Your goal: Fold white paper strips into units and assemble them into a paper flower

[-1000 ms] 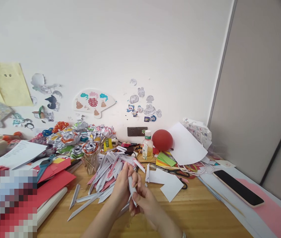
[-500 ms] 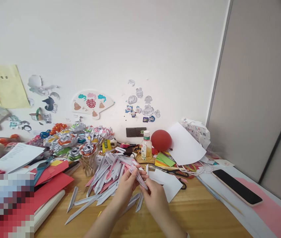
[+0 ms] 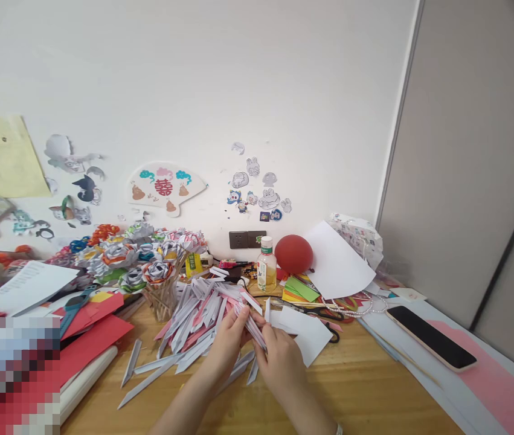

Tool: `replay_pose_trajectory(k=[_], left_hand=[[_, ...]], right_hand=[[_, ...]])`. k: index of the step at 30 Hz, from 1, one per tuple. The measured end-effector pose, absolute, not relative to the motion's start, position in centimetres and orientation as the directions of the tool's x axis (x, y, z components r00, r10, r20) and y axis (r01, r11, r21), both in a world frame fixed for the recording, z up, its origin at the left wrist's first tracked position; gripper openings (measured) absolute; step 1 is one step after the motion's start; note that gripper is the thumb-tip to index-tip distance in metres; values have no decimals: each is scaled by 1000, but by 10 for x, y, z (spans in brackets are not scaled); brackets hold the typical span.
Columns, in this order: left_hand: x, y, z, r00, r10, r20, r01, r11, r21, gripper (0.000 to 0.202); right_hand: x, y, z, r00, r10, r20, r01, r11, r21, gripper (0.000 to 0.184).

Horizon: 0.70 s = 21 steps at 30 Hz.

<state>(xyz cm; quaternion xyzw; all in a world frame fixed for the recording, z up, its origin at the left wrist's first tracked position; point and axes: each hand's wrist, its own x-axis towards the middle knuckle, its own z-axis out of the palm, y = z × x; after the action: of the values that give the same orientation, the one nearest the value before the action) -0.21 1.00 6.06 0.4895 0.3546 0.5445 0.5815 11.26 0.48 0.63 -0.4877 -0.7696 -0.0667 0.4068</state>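
Paper strip (image 3: 251,325), white edged with pink, is pinched between the fingers of my left hand (image 3: 228,339) and right hand (image 3: 280,359), just above the desk (image 3: 365,386). Its long axis slants from upper left to lower right. A pile of folded strips (image 3: 195,315) lies just beside it. I can read only the red double-happiness character on the wall cutout (image 3: 163,187); the bottle (image 3: 266,267) label is too small.

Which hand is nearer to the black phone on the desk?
Right. Both hold a paper strip; the right hand is left of the phone, the left hand farther left.
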Motion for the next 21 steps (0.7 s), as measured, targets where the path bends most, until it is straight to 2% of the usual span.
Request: replay_pose_trajectory(k=[3, 8, 13, 16, 19, 21], left_hand=[[-1, 8, 63, 149, 981, 123, -289, -76, 954, 33], [-2, 10, 58, 150, 983, 106, -290, -59, 955, 36], [-2, 14, 51, 131, 990, 60, -304, -17, 952, 36], [-3, 14, 52, 147, 987, 58, -353, -3, 936, 35], [-3, 11, 54, 248, 961, 120, -420, -5, 907, 31], [-2, 9, 55, 323, 932, 165, -425, -13, 905, 32]], right_hand=[[113, 4, 8, -199, 736, 647, 816, 490, -307, 9], [115, 7, 5, -214, 709, 672, 802, 520, -294, 16], [113, 8, 2, -237, 731, 639, 792, 526, -308, 20], [114, 4, 9, -191, 761, 620, 684, 556, -472, 25], [116, 2, 19, -129, 806, 578, 407, 575, -710, 25], [117, 3, 22, -111, 844, 525, 220, 536, -815, 29]])
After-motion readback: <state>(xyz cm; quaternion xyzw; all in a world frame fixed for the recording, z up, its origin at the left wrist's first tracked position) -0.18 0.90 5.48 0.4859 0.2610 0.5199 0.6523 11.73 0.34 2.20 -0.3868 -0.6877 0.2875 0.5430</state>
